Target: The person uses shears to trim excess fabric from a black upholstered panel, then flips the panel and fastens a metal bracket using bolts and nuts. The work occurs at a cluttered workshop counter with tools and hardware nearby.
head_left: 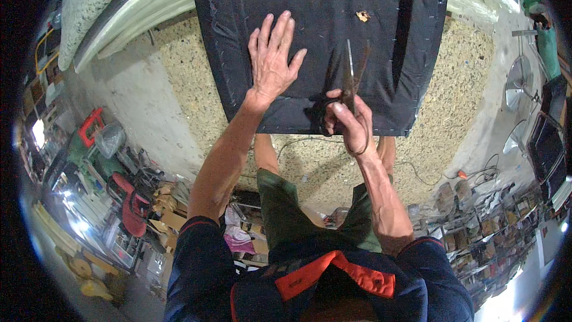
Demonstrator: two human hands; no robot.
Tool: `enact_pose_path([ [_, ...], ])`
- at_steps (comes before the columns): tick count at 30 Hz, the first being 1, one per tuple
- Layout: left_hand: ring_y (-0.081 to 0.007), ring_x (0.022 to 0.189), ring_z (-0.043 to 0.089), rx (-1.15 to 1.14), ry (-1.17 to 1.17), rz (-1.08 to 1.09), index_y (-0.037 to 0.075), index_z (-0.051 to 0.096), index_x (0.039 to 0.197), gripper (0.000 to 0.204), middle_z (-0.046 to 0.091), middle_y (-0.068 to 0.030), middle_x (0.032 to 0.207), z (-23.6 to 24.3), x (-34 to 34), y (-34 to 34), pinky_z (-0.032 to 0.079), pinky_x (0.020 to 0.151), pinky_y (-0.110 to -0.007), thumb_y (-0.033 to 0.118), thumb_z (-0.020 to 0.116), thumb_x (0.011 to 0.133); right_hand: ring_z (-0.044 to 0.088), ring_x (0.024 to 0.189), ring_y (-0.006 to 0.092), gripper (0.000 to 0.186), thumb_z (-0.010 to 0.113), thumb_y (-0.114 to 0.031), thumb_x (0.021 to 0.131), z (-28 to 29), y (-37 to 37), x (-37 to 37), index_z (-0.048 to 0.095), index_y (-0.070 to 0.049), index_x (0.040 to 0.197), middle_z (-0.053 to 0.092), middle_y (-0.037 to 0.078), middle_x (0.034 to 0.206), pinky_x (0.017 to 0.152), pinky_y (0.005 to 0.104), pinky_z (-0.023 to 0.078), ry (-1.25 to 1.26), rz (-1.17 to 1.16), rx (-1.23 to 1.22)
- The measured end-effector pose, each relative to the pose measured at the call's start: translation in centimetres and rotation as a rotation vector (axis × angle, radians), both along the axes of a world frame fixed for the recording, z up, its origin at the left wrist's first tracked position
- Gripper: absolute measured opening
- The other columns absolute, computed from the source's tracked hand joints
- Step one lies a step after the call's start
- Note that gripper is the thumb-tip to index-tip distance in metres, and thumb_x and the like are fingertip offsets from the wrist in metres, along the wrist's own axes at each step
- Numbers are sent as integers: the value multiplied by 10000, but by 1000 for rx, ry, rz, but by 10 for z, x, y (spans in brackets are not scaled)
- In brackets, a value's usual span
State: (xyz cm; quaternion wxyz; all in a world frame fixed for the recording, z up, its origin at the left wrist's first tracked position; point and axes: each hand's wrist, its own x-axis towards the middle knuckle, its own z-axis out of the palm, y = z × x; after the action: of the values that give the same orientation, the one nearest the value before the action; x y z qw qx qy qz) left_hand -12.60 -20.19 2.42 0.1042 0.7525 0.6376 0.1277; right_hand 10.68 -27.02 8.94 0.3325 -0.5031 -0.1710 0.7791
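A black fabric-covered panel lies before me, with rows of small pale marks like staples along its edges. My left hand rests on the fabric left of centre, its fingers spread and stretched out. Near the lower right of the fabric, my right hand grips metal scissors, whose blades point away from me over the panel and look slightly apart. Part of the handles is hidden by my fingers. A small tan scrap lies on the fabric above the scissors.
Behind the panel, pale speckled foam pads are stacked on the left. Speckled yellowish material lies beneath the panel. A thin cord crosses below it. Round metal bases and a black cushioned item stand at right; red seats and clutter at lower left.
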Motion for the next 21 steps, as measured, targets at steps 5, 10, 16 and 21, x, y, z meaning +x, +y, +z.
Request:
enact_pose_path([
  [5,-341,1417,437,51,47,74,172,554,1557,675,443,-54,1658,2,1,15,332,1097,-557,364,753,941,562,620,111,247,600,-237,1106,-11,8,-27,649,-1,1163,592,23,747,553,286,481,-10,64,-86],
  [10,-300,1377,462,145,74,45,216,635,1488,615,471,-26,1637,-14,-5,15,309,1086,-536,390,781,916,532,593,104,318,566,-306,1130,-17,20,-40,652,-2,1097,583,24,720,526,285,463,2,93,-69],
  [16,-321,1403,484,197,-41,133,173,588,1521,738,500,-59,1628,-22,-6,15,316,1115,-533,439,818,872,532,593,104,316,564,-305,1133,-23,20,-48,647,-4,1084,575,19,731,521,280,470,2,125,-37],
  [21,-338,1389,504,268,-32,39,99,572,1518,790,495,-111,1628,-26,-18,17,337,1116,-544,430,831,849,548,617,116,384,557,-366,1131,-26,28,-47,655,5,1144,597,42,755,540,285,473,18,187,-32],
])
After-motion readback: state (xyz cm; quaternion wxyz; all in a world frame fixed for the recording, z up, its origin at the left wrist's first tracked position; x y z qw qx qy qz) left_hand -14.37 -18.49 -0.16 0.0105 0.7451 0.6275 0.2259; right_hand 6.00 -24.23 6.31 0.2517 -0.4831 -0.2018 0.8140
